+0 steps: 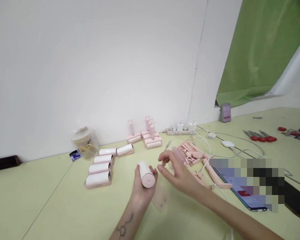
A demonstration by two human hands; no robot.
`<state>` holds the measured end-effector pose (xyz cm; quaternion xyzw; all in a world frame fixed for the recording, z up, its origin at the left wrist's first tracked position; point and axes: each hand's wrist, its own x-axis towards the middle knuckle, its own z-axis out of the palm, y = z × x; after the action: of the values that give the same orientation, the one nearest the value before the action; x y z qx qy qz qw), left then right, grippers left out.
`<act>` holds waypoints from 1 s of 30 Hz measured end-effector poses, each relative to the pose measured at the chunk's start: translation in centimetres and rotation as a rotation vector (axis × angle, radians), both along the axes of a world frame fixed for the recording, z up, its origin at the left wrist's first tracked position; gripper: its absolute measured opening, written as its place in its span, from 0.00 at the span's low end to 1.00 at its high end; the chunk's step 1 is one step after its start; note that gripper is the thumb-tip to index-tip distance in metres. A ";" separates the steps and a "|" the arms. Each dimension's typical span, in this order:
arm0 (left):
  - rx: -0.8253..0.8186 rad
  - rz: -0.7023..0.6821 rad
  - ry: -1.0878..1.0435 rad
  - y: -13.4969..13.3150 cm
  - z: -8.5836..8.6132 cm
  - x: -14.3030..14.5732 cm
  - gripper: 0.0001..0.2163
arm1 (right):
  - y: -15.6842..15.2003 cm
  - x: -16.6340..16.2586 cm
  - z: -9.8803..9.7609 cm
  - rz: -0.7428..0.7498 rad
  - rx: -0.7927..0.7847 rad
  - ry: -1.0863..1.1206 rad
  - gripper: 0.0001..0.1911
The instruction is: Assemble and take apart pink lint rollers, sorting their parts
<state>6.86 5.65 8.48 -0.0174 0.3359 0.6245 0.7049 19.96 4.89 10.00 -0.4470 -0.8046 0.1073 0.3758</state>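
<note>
My left hand point(140, 186) is wrapped round a white lint roller point(145, 173) with a round pale pink end cap turned toward me. Just right of it, my right hand point(173, 171) hovers with thumb and curled fingers apart, nothing visible between them. A blurred, pale see-through piece point(160, 200) shows below the roller; whether it hangs or lies there I cannot tell. Beyond my right hand lies a pile of pink plastic parts point(190, 151). On the left, several white rolls point(98, 180) lie in pink holders, and finished-looking pink lint rollers point(153, 140) with upright handles stand by the wall.
A bagged cup point(86, 145) stands at the back left. Against the wall is a power strip point(181, 131) with chargers, and white cables trail right. A phone point(242, 190) lies at right, partly blurred out. Red-handled tools point(261, 136) are farther back.
</note>
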 end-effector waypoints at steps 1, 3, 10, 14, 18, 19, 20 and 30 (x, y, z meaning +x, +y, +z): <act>-0.022 0.001 -0.032 0.4 0.5 -0.7 0.07 | 0.7 1.2 0.2 -0.075 -0.047 -0.160 0.10; -0.049 0.012 -0.077 1.0 1.2 -2.0 0.07 | 1.8 3.6 -0.3 -0.194 -0.145 -0.540 0.08; -0.073 -0.008 -0.118 1.2 1.4 -2.5 0.05 | 2.5 8.4 -5.3 -0.190 -0.360 -0.692 0.07; -0.088 -0.116 -0.105 0.7 1.0 -1.9 0.06 | 2.0 8.5 -4.3 -0.159 -0.413 -0.581 0.12; -0.038 -0.167 -0.067 0.2 1.0 -1.7 0.10 | 1.6 6.3 -1.3 -0.065 -0.507 -0.074 0.11; -0.012 -0.152 -0.048 0.1 1.0 -1.6 0.10 | 1.5 5.5 -0.7 -0.044 -0.529 0.066 0.11; 0.013 -0.130 -0.028 0.1 0.9 -1.5 0.10 | 1.4 4.6 -0.1 -0.023 -0.563 0.198 0.10; 0.133 0.045 0.173 0.0 -0.1 -0.9 0.11 | 1.7 -3.7 0.4 0.359 -0.561 0.835 0.23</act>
<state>5.91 5.64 8.35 0.0758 0.3531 0.6604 0.6584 16.24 6.57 10.43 -0.3046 -0.5908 0.5497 0.5060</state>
